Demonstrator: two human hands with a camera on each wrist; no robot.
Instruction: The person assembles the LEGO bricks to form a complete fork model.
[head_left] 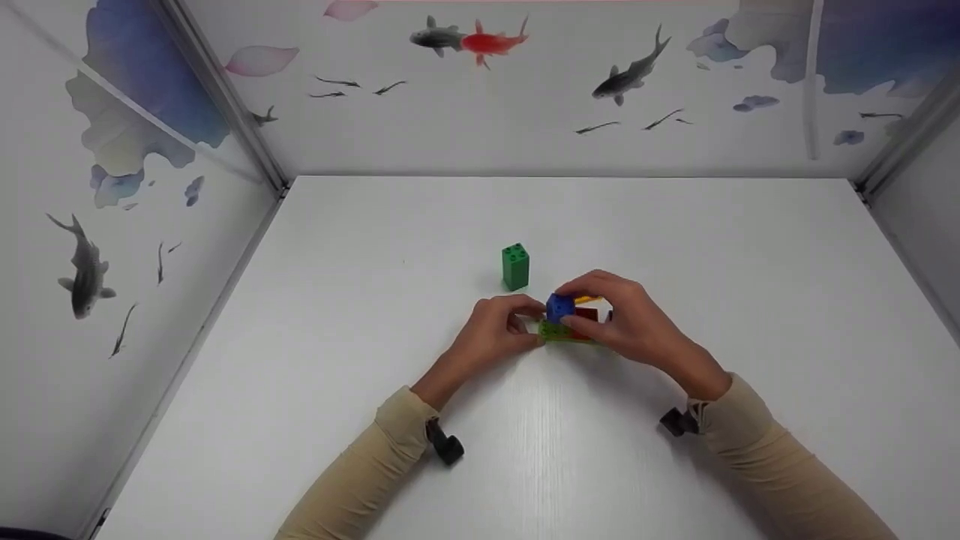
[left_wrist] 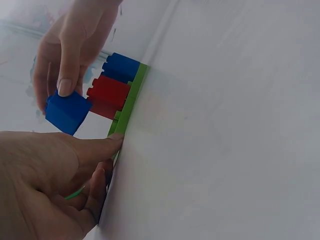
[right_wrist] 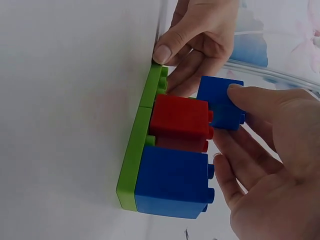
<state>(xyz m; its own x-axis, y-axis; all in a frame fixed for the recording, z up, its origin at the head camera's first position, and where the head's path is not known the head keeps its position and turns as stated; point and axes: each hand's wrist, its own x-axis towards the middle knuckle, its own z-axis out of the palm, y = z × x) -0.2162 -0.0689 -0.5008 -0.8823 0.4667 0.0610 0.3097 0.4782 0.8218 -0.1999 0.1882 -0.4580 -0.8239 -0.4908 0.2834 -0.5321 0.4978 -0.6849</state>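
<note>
My right hand pinches a blue toy brick between thumb and fingers, tilted above a light green studded base. The left hand holds the near left end of that base, thumb on one long side and fingers behind. On the base stand a red brick in the middle and another blue brick at the far right end. Studs show between the red brick and my left thumb. Part of a yellow piece shows behind the right fingers; the rest is hidden.
A tall dark green brick stands upright on the white table, just beyond the hands. Panels printed with fish enclose the table at the back and left side.
</note>
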